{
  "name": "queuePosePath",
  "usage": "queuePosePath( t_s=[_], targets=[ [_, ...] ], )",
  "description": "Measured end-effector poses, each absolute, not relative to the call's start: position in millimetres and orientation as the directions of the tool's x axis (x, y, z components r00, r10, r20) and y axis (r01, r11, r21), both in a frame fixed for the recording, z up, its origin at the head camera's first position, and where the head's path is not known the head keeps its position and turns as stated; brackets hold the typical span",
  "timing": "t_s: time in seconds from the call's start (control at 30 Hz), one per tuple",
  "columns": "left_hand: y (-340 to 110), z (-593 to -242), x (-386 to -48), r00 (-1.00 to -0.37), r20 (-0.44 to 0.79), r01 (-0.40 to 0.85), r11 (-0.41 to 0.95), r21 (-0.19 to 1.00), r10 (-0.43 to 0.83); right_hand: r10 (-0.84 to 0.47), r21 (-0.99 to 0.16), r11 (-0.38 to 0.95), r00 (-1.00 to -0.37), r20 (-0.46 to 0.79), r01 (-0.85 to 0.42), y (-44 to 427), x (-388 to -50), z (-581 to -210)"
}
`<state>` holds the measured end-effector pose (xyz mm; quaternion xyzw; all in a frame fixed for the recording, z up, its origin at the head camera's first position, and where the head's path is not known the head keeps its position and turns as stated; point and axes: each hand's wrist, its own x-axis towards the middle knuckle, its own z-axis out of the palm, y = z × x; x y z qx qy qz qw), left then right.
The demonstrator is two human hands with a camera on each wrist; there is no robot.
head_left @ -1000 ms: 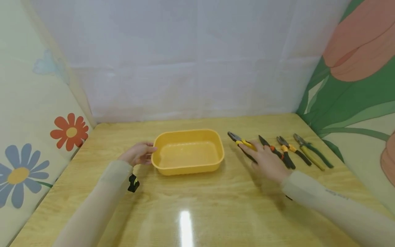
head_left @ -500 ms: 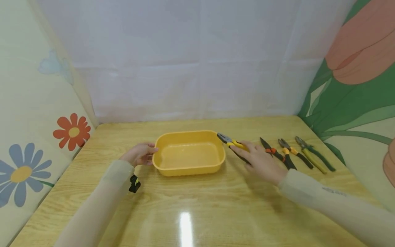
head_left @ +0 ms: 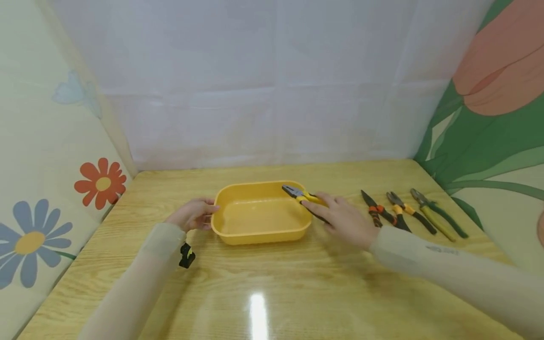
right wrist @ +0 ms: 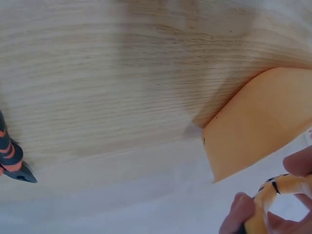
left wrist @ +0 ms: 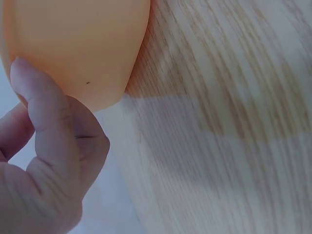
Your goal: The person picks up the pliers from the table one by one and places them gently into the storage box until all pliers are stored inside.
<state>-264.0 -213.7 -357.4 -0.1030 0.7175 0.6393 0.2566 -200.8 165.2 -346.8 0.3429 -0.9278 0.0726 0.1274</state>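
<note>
In the head view my left hand grips the left end of a yellow plastic basin, which stands upright on the table. The thumb lies over the rim in the left wrist view, with curled fingers on the outside. My right hand holds a pair of combination pliers by its yellow-and-black handles. Their head points left, above the basin's right side. Close up in the right wrist view, the yellow handle sits between thumb and fingers, beside the basin wall.
Three more pliers lie to the right: an orange-and-black pair, a yellow-and-black pair and a green-and-yellow pair. White cloth hangs behind the wooden table, with patterned panels at both sides.
My right hand has carried the combination pliers leftward from beside the basin to over its right rim. The left hand keeps its hold, and the basin stays about where it was.
</note>
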Motion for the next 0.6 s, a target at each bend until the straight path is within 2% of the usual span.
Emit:
queuePosePath(
  t_s=[0.23,0.6],
  targets=[
    [-209,-357,-262,-0.853,-0.501,-0.476,0.180,0.861,0.145,-0.660,-0.033,0.716,-0.691,0.294,-0.697,156,-207,-346],
    [-209,-355,-263,-0.851,-0.504,-0.475,0.193,0.859,0.147,-0.686,0.007,0.704,-0.676,0.270,-0.710,139,-216,-343]
  ],
)
